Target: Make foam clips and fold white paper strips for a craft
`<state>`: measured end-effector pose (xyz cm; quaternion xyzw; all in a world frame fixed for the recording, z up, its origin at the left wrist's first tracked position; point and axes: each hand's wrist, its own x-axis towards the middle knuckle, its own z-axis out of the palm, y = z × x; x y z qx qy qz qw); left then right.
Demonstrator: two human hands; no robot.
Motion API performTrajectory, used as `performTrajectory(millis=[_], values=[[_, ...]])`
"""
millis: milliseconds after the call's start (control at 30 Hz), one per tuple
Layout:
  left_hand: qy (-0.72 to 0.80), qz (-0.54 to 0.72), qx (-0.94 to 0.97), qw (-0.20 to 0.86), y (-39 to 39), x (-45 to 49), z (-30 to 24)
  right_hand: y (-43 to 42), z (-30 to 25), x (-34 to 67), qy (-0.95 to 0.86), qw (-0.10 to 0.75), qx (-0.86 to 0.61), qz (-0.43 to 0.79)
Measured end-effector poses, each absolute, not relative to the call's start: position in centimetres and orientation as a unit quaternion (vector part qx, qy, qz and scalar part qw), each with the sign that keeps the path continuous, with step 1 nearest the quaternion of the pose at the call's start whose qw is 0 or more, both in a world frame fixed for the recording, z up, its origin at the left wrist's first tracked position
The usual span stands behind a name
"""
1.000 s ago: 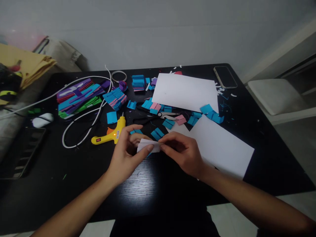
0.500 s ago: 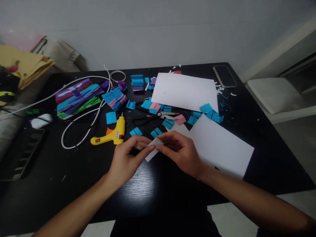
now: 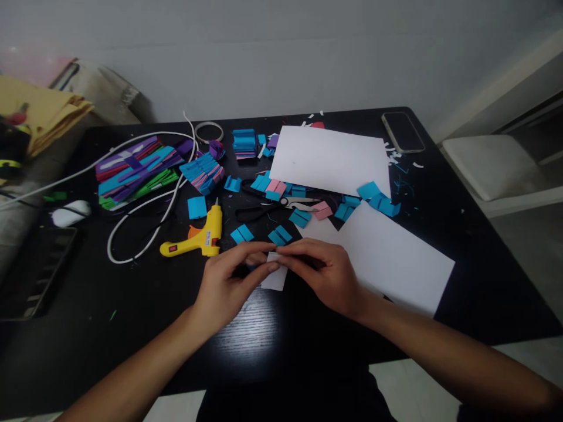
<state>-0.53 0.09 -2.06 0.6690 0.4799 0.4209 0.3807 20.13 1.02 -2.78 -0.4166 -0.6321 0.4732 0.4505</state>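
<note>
A small piece of white paper (image 3: 274, 280) is pinched between my two hands above the front of the black table. My left hand (image 3: 229, 275) grips its left side with thumb and fingers. My right hand (image 3: 323, 269) pinches its upper right edge, fingertips meeting those of the left. Part of the paper is hidden behind the fingers. Just beyond lie folded blue paper pieces (image 3: 280, 235), black-handled scissors (image 3: 255, 213) and a pink folded piece (image 3: 322, 210). To the left of my left hand rests a yellow glue gun (image 3: 206, 234).
White sheets (image 3: 396, 258) lie by my right forearm, with another white sheet (image 3: 329, 158) behind. Bundled coloured strips (image 3: 138, 170), a looped white cable (image 3: 112, 234) and a mouse (image 3: 73, 213) are at left. A phone (image 3: 402, 132) sits at the back right.
The small white paper has turned from a slanted position to nearly upright between my fingers. My fingertips have come together along its top edge.
</note>
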Motion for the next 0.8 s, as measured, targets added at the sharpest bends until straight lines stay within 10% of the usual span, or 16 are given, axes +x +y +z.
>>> performTrajectory(millis=[800], values=[[0.504, 0.403, 0.647, 0.406, 0.11, -0.17, -1.09, 0.90, -2.25, 20.21, -0.664, 0.455, -0.415, 0.424]])
